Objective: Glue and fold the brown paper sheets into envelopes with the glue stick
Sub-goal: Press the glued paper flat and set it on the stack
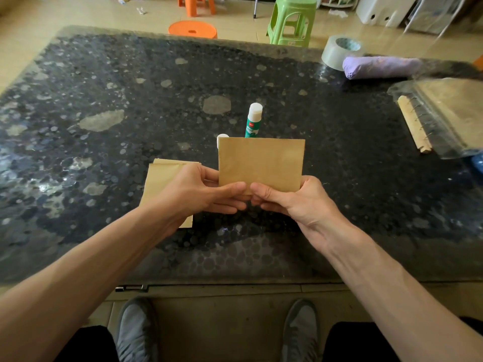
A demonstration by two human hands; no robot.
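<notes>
Fingers (232, 188) of the left hand (206, 194) and right hand (292, 198) pinch the folded brown paper (261, 160) over the table (104, 100).

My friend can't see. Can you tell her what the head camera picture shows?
A left hand and a right hand pinch the bottom edge of a folded brown paper over a dark speckled table. A green glue stick stands upright behind it, and a stack of brown papers lies beneath the left hand.

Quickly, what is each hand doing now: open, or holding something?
Left hand: pinches the lower edge of the folded brown paper.
Right hand: pinches the same lower edge.
</notes>
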